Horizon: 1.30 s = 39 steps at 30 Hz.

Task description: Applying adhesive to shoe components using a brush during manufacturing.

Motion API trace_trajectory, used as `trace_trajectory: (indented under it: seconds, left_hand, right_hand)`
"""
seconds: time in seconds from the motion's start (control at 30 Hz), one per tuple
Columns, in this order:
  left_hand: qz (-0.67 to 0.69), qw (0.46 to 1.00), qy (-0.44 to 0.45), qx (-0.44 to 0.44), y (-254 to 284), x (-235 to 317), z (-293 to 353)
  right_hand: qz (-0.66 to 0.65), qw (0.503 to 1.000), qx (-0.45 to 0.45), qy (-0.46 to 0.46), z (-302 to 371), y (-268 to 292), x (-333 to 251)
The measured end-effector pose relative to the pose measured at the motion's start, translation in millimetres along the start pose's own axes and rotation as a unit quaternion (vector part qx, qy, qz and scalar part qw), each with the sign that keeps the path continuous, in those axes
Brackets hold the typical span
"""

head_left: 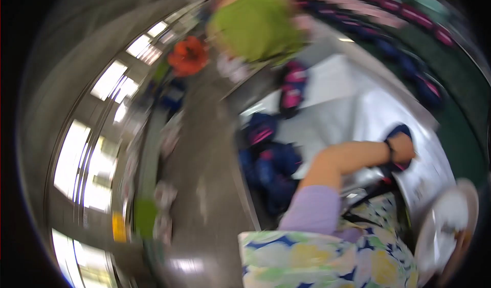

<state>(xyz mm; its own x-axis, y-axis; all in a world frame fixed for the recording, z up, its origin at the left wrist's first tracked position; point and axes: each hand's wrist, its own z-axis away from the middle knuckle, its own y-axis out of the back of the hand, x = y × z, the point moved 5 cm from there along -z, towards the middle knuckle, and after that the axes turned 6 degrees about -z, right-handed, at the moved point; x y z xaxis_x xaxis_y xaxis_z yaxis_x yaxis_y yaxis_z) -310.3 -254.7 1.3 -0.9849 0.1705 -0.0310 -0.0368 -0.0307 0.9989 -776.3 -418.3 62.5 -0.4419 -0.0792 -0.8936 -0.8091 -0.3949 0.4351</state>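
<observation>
- Dark blue piece [399, 130], perhaps part of a shoe, is at my left hand [405, 147], above the right part of the shiny pale worktop [376, 114]; a dark band crosses my wrist.
- My left fingers are too blurred; I cannot tell whether they are clamped on it or apart. My right hand I cannot make out, so I cannot tell how its fingers stand.
- My left arm bends across in front of me, in a lilac sleeve [313, 208], over my floral apron [307, 260].
- Left of my forearm lies a heap of dark blue pieces [271, 170] with pink marks; beyond it, a dark-and-pink piece [294, 87].
- Further off is a person in a lime-green top [255, 24].
- To my right runs a green belt [468, 147].
</observation>
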Motion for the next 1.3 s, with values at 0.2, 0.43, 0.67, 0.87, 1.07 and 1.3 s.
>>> trace_trajectory:
  seconds: [0.2, 0.43, 0.67, 0.87, 1.07, 1.3]
  left_hand:
    - [0.100, 0.990, 0.018, 0.093, 73, -99, -11]
    - [0.286, 0.933, 0.003, 0.219, 133, -114, -62]
    - [0.414, 0.877, -0.015, 0.243, 146, -58, -90]
    - [0.548, 0.802, -0.048, 0.233, 153, -21, -125]
    - [0.663, 0.713, -0.040, 0.225, 140, 11, -125]
    - [0.775, 0.588, 0.013, 0.232, 114, 42, -127]
  right_hand:
    - [0.030, 0.994, 0.074, 0.072, -4, -46, -105]
    - [-0.011, 0.989, -0.069, 0.129, -1, -102, -126]
    - [0.126, 0.973, -0.042, 0.188, 9, -51, -109]
    - [-0.060, 0.954, 0.077, 0.285, 2, -5, -172]
    - [-0.059, 0.949, 0.146, 0.272, -2, -1, -169]
    - [-0.156, 0.947, 0.239, 0.146, 0, -15, -142]
